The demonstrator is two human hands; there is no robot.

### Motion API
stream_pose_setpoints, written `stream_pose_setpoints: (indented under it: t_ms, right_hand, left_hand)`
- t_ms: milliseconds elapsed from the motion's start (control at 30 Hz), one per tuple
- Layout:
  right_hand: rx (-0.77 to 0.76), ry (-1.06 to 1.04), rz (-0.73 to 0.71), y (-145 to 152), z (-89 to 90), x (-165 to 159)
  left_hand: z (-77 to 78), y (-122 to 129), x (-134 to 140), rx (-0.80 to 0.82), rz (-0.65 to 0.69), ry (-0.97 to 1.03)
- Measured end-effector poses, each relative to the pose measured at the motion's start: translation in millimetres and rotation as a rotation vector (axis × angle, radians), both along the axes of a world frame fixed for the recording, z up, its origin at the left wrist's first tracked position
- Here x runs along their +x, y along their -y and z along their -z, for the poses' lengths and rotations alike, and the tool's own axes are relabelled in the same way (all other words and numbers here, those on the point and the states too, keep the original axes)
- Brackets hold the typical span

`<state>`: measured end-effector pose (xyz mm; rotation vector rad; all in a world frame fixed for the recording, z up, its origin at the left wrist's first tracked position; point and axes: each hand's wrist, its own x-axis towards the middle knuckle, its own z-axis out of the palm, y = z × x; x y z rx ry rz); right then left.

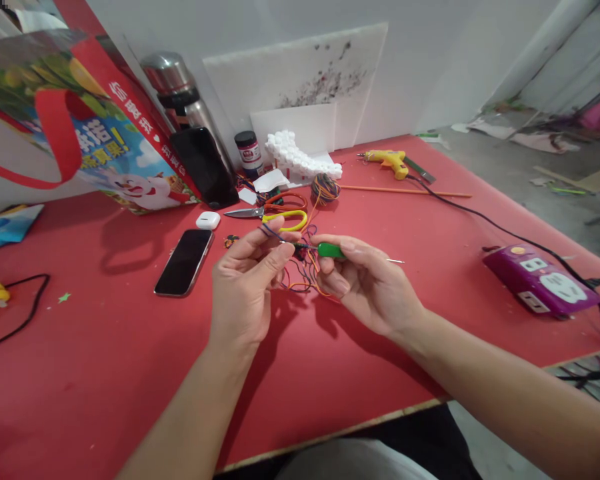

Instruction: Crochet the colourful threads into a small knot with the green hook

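- Pinching the green-handled hook [331, 251], the right hand [375, 280] hangs above the red table [120, 373].
- Left hand [247, 280]: thumb and finger pinch yarn [300, 252] by the hook's tip.
- Lidded jar [250, 155], capped flask [167, 72], printed bag [105, 133] behind: contents unclear.

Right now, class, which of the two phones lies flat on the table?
The phone nearer the left hand, beside the small white case; the other phone leans upright behind it.

"What's showing green?"
"The tool handle [331, 251], while the tabletop [95, 353] is glowing red."
"Eight o'clock from the handle?"
"Loose yarn [309, 273] is mixing orange and purple."
"Twelve?"
"The yarn ball [325, 189] is blending multicoloured strands."
"Three?"
"The power strip [520, 280] is showing purple and white."
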<state>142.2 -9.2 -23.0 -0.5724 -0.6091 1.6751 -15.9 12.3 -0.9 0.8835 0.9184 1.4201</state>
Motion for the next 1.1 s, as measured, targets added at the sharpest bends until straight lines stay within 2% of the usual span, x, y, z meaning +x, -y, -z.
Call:
stream_pose_setpoints:
  t_ms: [200, 467, 767, 933, 1100]
  right_hand:
    - [0.006, 0.009, -0.006, 0.8, 2.1, -0.4]
    - [0.042, 0.042, -0.001, 1.5, 4.3, 0.6]
    - [-0.020, 0.023, -0.011, -3.7, 6.7, 4.1]
    - [-0.007, 0.009, -0.038, -3.1, 6.9, 2.3]
    - [0.005, 0.041, 0.017, -1.1, 7.3, -0.5]
  left_hand:
    - [-0.9, -0.1, 0.0, -0.028, -0.019, -0.049]
    - [-6.5, -2.4, -4.3, -0.161, 0.080, 0.057]
    - [-4.4, -0.8, -3.4, -0.041, 0.050, -0.010]
    - [-1.4, -0.6, -3.1, -0.048, 0.032, -0.035]
    - [0.6, -0.3, -1.0, -0.047, -0.010, -0.055]
